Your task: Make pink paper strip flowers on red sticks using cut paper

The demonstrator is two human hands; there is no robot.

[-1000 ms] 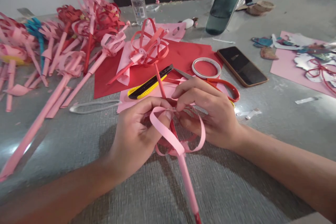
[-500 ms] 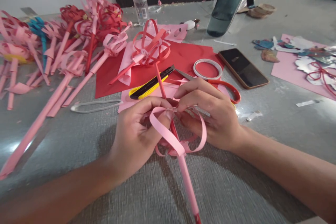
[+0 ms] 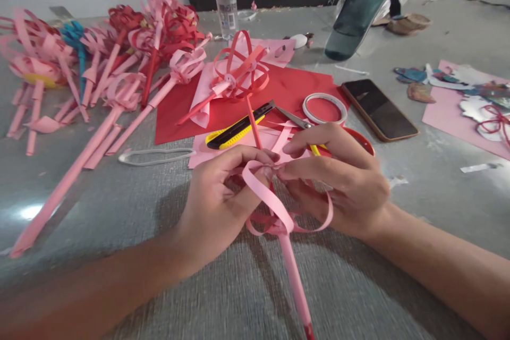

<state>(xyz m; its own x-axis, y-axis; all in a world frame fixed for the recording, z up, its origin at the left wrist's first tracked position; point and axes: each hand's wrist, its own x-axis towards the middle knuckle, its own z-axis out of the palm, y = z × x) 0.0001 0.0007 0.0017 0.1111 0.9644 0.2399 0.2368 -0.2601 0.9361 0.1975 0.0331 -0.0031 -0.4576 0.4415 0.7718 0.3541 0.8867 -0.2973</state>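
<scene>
A paper wand with a pink rolled-paper stem (image 3: 295,276) stands tilted between my hands, with a red paper stick (image 3: 254,125) running up through its middle. Pink paper strips (image 3: 271,196) curl out from the top of the stem in loops. My left hand (image 3: 223,196) is closed, its thumb and index finger pinching the end of a pink strip against the red stick. My right hand (image 3: 342,180) meets it there, with a fingertip and probably the thumb at the strip; its index finger is lifted apart. The exact pinch point is partly hidden by the fingers.
Just beyond lie a yellow-black cutter knife (image 3: 239,126), scissors (image 3: 297,118), a tape roll (image 3: 324,109) and red paper (image 3: 298,82). A phone (image 3: 380,109) is at right, a bottle (image 3: 358,10) behind. Several paper wands (image 3: 79,175) are piled left, near a whitish loop (image 3: 155,156).
The view has shifted, so the table things appear further right. My right hand has opened slightly, its index finger lifting away, and the right-hand paper loop sits lower. My left hand keeps its pinch.
</scene>
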